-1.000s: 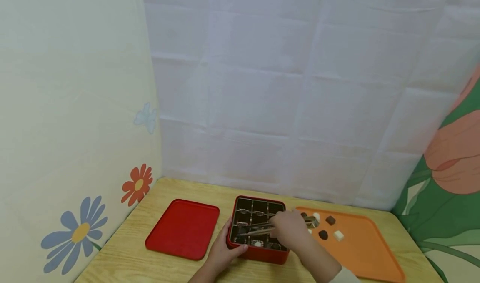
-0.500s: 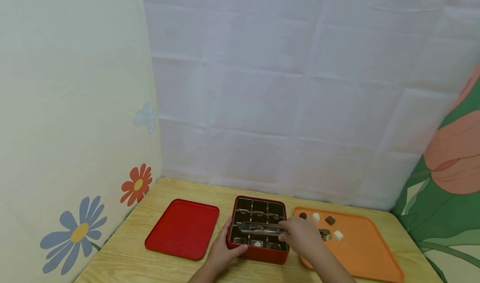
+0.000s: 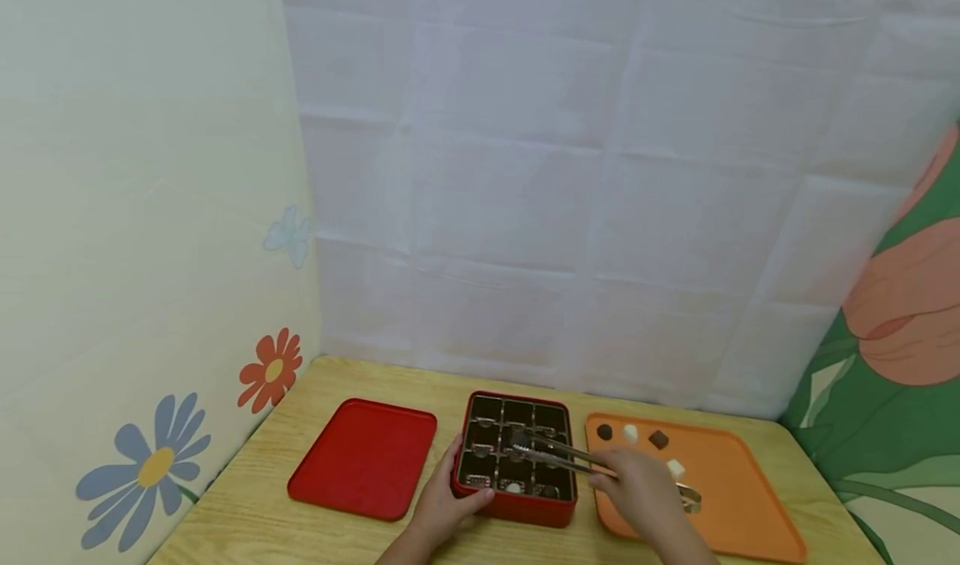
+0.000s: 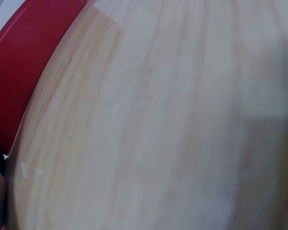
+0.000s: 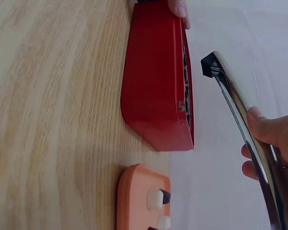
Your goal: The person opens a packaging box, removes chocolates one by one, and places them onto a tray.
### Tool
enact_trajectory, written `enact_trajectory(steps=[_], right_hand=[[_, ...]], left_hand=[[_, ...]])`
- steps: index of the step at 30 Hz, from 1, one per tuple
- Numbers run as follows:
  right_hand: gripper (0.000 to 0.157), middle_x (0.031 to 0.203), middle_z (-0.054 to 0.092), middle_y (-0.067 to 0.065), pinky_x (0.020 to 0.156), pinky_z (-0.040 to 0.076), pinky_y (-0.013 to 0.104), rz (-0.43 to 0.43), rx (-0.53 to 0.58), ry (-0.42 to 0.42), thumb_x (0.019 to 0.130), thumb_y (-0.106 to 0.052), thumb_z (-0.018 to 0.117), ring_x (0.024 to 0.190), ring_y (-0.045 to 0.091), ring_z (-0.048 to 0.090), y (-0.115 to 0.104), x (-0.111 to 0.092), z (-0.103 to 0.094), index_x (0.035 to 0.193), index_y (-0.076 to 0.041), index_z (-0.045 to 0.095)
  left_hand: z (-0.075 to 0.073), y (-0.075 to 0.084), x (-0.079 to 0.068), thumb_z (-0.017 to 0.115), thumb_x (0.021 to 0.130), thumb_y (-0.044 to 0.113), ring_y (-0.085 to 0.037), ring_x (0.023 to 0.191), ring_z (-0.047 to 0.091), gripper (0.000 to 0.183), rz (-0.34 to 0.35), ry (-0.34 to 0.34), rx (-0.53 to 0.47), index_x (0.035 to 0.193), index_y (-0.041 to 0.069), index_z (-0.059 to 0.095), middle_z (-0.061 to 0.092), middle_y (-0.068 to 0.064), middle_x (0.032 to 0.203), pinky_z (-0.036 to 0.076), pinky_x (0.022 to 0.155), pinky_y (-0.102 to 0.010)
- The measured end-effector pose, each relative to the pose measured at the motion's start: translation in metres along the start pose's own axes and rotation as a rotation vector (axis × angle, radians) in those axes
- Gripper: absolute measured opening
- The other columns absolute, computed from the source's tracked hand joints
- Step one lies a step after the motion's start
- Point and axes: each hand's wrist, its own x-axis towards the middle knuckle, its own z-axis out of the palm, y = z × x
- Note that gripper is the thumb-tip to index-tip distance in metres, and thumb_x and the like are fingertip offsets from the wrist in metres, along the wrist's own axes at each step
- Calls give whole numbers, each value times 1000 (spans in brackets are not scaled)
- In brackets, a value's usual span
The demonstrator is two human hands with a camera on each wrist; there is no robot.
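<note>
My left hand (image 3: 442,498) holds the left side of a red box (image 3: 528,511), its thumb over the front edge. Inside the box is a dark insert divided into several compartments; a white piece (image 3: 514,488) and a dark piece (image 3: 549,492) lie in its front row. My right hand (image 3: 637,486) grips metal tongs (image 3: 566,452) from the right. Between their tips they pinch a dark, chocolate-like piece (image 5: 210,65), close over the middle compartments. The right wrist view shows the tips above the box's rim.
A red lid (image 3: 363,457) lies flat left of the box. To the right is an orange tray (image 3: 738,498) with dark and white chocolate-like pieces (image 3: 658,439); my right arm covers part of it. A white cloth (image 3: 487,173) hangs behind the table.
My right hand has moved right and toward me, bringing the tongs' tips from the box's front left to its middle. My left hand stays on the box.
</note>
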Motion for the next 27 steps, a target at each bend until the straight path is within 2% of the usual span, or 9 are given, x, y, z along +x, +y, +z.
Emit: enact_trajectory(steps=[5, 11, 16, 27], right_hand=[[35, 102, 75, 1, 74, 53, 45, 84, 17, -11, 77, -32, 78, 88, 20, 70, 21, -8, -3, 108, -17, 76], [39, 99, 75, 4, 65, 54, 39, 173, 31, -46, 77, -31, 79, 80, 20, 70, 46, -21, -7, 110, -11, 76], [41, 97, 75, 2, 63, 53, 38, 236, 33, -123, 79, -33, 77, 78, 18, 68, 61, -26, -7, 113, -10, 74], [51, 103, 73, 10, 77, 55, 47, 284, 18, -254, 84, -42, 73, 92, 29, 69, 92, -41, -6, 117, -4, 70]], left_hand=[[0, -2, 1, 85, 75, 35, -46, 137, 38, 103, -14, -6, -3, 156, 12, 25, 38, -25, 152, 37, 105, -63], [-1, -2, 1, 85, 75, 36, -49, 138, 36, 105, -26, -8, -2, 156, 13, 24, 35, -25, 154, 36, 104, -65], [-3, -1, 1, 85, 75, 37, -48, 137, 37, 103, -23, 0, 3, 156, 13, 25, 37, -26, 152, 37, 104, -64], [-3, -1, 1, 85, 75, 37, -49, 138, 36, 104, -27, 1, 4, 156, 12, 25, 36, -26, 153, 36, 104, -65]])
